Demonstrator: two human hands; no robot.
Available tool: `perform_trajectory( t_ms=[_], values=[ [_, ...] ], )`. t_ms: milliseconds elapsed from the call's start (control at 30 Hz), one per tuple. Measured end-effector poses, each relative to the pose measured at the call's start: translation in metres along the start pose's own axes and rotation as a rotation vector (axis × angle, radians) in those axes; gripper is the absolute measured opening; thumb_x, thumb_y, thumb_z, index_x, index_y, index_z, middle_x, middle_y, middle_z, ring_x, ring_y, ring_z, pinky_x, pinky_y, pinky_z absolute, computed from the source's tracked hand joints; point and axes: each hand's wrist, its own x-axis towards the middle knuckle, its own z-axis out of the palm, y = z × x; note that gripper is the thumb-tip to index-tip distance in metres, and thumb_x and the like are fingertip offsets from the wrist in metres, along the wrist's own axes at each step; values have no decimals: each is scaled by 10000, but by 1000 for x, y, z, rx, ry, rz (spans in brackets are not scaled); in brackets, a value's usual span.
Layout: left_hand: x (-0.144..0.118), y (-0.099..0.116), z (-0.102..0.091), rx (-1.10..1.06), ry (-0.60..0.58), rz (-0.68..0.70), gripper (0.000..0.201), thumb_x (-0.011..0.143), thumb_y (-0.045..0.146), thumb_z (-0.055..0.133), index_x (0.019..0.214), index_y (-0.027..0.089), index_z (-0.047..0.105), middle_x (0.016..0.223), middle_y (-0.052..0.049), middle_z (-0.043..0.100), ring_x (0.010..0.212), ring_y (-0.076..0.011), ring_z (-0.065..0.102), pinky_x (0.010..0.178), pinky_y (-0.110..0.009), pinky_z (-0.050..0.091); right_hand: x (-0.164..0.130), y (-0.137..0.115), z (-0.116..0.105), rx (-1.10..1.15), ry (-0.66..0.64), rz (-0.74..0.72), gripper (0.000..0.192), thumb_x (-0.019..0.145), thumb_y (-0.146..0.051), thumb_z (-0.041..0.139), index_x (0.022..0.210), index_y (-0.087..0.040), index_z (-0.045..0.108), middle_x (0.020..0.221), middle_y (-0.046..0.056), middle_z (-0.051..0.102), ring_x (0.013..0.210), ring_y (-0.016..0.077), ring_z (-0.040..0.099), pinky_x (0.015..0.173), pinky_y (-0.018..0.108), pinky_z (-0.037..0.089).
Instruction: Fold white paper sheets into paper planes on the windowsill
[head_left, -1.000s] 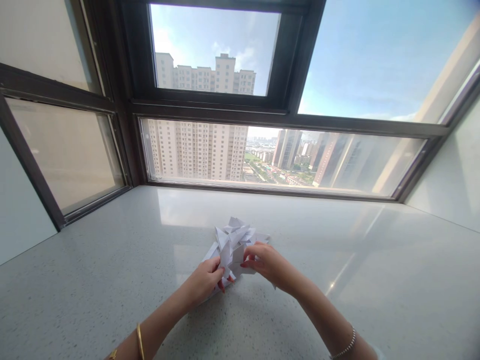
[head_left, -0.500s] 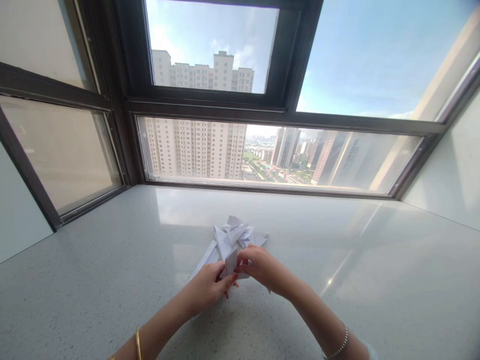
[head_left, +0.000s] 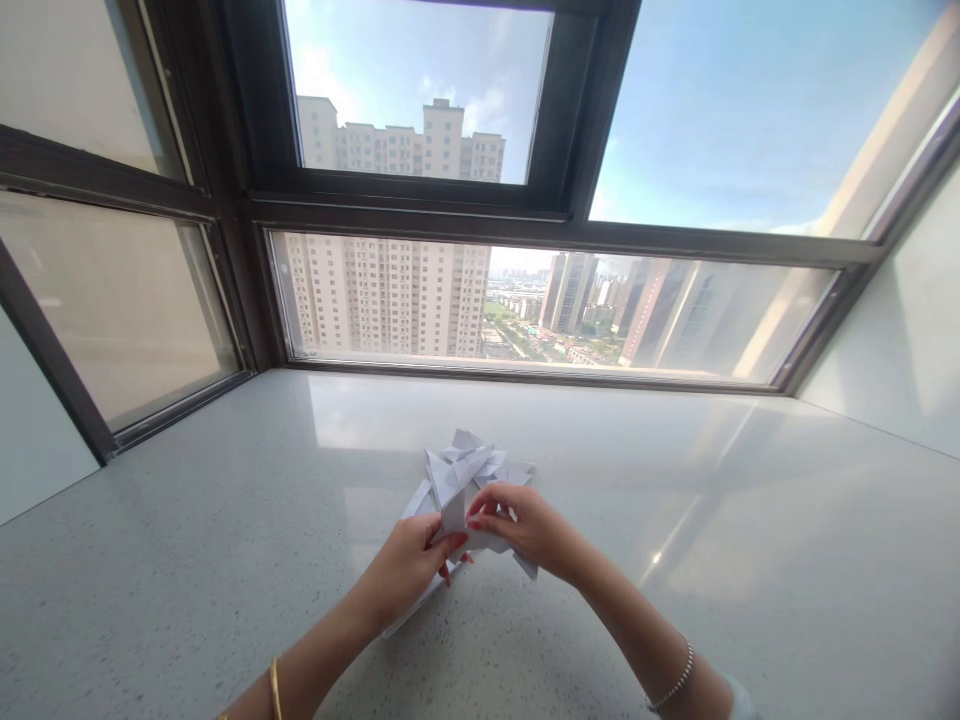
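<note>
Between my two hands is a piece of folded white paper point(head_left: 454, 514), one flap of it standing up. My left hand point(head_left: 414, 562) grips its left side, thumb across the front and fingertips showing underneath. My right hand point(head_left: 523, 522) pinches the paper from the right with thumb and index finger. Just beyond my hands lies a loose pile of folded white paper pieces point(head_left: 469, 462). A long strip of white paper point(head_left: 420, 603) lies under my left hand, partly hidden by it. How the held piece is folded on its far side cannot be seen.
All this is on a speckled white stone sill point(head_left: 247, 520). Dark window frames point(head_left: 525, 372) border it at the back and left, with tall buildings outside. A white wall point(head_left: 900, 340) stands at the right.
My right hand's fingers have shifted slightly on the paper, and the held piece has turned so that more of it shows at the right. My left hand keeps its hold, moved slightly left.
</note>
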Motion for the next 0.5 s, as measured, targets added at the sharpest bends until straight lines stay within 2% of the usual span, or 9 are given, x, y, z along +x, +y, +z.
perform_trajectory(
  t_ms=[167,267,400,500],
  values=[
    [2,6,-4,-139,25,-30,317,711,403,572,793,100,620,672,-65,657,522,-122,510,511,-235,396,1,15,1,412,114,78,231,710,-371,598,815,-170,638,597,-17,558,538,109,470,501,228,344],
    [5,5,-8,-188,82,-40,338,689,421,591,764,93,616,675,-73,665,494,-107,486,499,-230,361,-2,18,-2,569,242,112,273,664,-395,643,809,-163,650,601,-11,589,569,113,509,534,232,370],
    [7,4,-13,-248,168,-93,356,678,441,600,768,97,615,738,-85,683,481,-89,456,476,-219,286,-7,12,-11,812,363,245,351,569,-388,723,829,-161,657,633,6,632,594,111,539,542,217,388],
    [3,7,-11,-355,120,-136,359,687,427,606,871,120,631,820,-78,677,592,-108,517,538,-217,307,-9,5,-10,961,386,314,360,529,-355,756,813,-157,659,630,5,633,583,102,537,537,208,390]
  ],
)
